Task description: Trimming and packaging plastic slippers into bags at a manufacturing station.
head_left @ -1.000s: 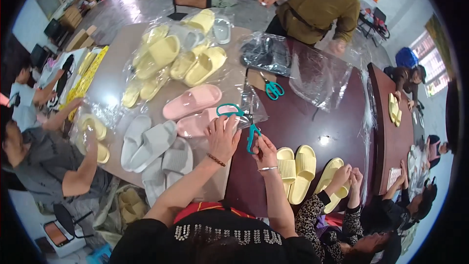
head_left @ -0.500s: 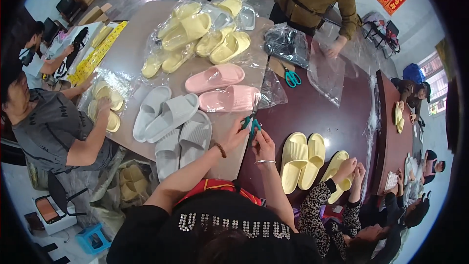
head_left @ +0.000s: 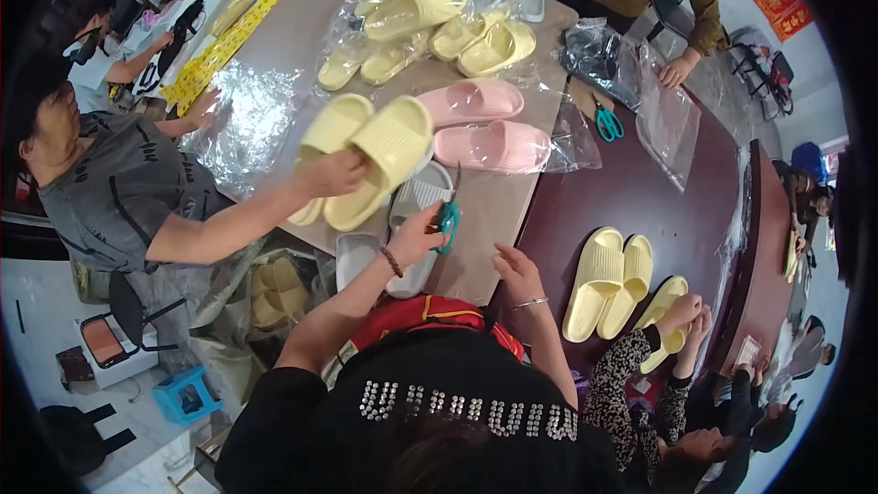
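My left hand (head_left: 417, 236) is closed on teal-handled scissors (head_left: 447, 227), whose dark blades point away from me. My right hand (head_left: 519, 273) holds nothing; its fingers are apart, above the seam between the two tables. Beyond the scissors lie two pink ribbed slippers (head_left: 494, 147), with clear plastic at their right. Grey slippers (head_left: 422, 197) lie beside my left hand, partly hidden. Over them a person on the left holds a pair of yellow slippers (head_left: 395, 151) in one hand (head_left: 335, 174).
Yellow slippers in clear bags (head_left: 416, 11) are heaped at the far side. Another teal pair of scissors (head_left: 608, 124) lies near dark plastic bags (head_left: 599, 59). Yellow slippers (head_left: 596, 285) stand on the maroon table, where a neighbour's hands (head_left: 688, 313) are busy at the right.
My right hand has left the scissors and moved right, opening; my left hand keeps them. The person on the left has lifted yellow slippers across, over the grey ones. The view has shifted.
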`<state>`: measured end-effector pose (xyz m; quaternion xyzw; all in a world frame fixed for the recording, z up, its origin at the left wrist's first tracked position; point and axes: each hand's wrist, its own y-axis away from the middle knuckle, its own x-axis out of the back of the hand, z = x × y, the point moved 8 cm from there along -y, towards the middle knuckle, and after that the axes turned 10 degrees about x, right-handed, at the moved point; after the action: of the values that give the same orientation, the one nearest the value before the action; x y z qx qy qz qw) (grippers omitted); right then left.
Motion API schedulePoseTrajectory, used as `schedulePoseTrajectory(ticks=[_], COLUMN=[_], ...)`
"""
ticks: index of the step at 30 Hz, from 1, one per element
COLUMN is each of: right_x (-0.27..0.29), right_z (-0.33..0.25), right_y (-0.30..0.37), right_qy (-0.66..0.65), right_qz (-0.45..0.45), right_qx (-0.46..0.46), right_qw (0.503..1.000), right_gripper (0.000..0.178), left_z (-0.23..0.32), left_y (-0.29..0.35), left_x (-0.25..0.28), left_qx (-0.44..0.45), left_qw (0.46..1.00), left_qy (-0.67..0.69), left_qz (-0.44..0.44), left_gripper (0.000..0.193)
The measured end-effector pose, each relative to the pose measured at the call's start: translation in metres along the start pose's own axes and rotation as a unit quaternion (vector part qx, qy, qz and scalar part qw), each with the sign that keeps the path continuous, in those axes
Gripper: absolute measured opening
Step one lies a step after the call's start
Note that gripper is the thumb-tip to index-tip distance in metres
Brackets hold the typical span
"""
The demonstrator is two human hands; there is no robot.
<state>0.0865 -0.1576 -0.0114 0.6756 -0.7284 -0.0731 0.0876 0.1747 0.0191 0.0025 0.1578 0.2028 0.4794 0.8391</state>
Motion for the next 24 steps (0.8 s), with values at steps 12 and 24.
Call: schedulePoseTrajectory(ticks=[12, 24], right_x=[-0.054, -0.041], right_z=[0.036, 0.025], right_y=[-0.024, -0.042], right_qy=[0.265, 0.275], right_qz=[-0.098, 0.049], right_qx=[-0.007, -0.053], right_qw=[0.959, 0.959], right_gripper=[0.063, 0.061], left_z=[0.002, -0.012], left_y=[0.045, 0.039], left_x=[0.054, 0.061], left_qx=[0.009, -0.014], left_qw=[0.879, 0.955], left_qy=[-0.420, -0.253], left_qz=[0.225, 0.154], left_gripper=[0.056, 0.054])
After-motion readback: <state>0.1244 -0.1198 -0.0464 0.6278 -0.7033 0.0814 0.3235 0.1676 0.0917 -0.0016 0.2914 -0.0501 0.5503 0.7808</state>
